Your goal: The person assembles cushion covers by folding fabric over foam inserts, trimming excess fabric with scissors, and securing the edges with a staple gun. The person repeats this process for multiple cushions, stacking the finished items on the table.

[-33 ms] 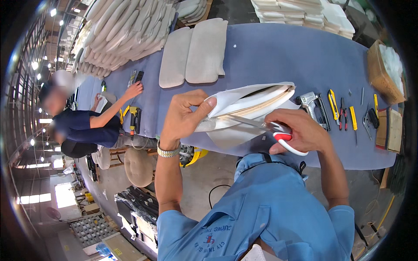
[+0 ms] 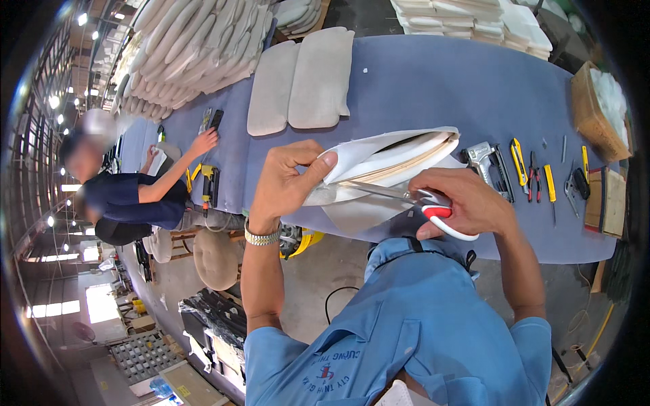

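A pale fabric-covered cushion panel (image 2: 386, 146) is held up over the table, its cover gaping to show white padding and thin layered wood edges (image 2: 406, 167). My left hand (image 2: 291, 177) pinches its left end, thumb on top of the cloth. In my right hand (image 2: 467, 197) are scissors with a red and white handle (image 2: 439, 212). Their blades (image 2: 382, 190) point left along the lower side of the opening, near a loose flap of cloth (image 2: 365, 212). Whether the blades touch the cloth I cannot tell.
Two finished-looking pads (image 2: 318, 81) lie on the blue-grey table (image 2: 433, 81). At right are a staple gun (image 2: 489, 170), a yellow cutter (image 2: 518, 161), pliers (image 2: 533, 177) and a box of white stuffing (image 2: 596, 111). Stacked cushions (image 2: 196, 54) rise far left, beyond a co-worker (image 2: 145, 196).
My right hand and the scissors have shifted very slightly to the left. The co-worker's outstretched hand has moved a little left too. My left hand stays put.
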The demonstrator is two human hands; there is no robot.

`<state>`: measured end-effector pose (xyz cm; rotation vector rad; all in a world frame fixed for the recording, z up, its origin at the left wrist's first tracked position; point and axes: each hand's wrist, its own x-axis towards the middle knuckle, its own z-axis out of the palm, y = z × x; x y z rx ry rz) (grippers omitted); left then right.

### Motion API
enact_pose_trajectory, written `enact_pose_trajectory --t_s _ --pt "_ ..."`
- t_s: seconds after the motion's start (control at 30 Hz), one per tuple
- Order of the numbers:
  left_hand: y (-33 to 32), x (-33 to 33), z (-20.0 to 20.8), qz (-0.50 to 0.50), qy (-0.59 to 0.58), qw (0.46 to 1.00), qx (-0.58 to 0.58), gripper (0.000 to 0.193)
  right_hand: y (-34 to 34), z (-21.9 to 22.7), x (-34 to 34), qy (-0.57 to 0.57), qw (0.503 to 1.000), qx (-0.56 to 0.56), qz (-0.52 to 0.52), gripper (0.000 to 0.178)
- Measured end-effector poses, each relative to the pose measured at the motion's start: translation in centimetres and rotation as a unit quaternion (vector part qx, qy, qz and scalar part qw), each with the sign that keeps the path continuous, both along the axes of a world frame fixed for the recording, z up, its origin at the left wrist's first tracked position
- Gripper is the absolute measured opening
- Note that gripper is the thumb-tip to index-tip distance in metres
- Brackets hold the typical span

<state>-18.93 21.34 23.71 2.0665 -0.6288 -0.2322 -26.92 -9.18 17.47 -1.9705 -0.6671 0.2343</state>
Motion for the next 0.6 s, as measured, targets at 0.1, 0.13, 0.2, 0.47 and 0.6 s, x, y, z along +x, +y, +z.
enact_pose_trajectory --t_s 0.1,0.13,0.2,0.47,0.6 --pt "0.1 0.4 -0.1 0.013 0.009 1.0 0.015 0.035 0.2 0.4 1.6 0.002 0.999 -0.033 0.037 0.065" --pt "0.2 0.5 -0.1 0.018 0.011 0.999 0.027 0.035 0.3 0.3 1.8 -0.005 0.998 -0.033 0.048 0.065" --pt "0.2 0.5 0.0 0.013 0.019 0.999 0.027 0.034 0.4 0.5 2.3 -0.008 0.997 -0.064 0.048 0.068" --pt "-0.5 0.1 -0.1 -0.006 -0.019 1.0 -0.006 0.029 -0.2 0.5 3.1 0.045 0.995 -0.039 0.075 0.064" --pt "-0.3 -0.1 -0.3 -0.013 -0.033 0.999 -0.007 0.026 -0.7 -1.0 2.3 0.09 0.993 -0.029 0.069 0.065"
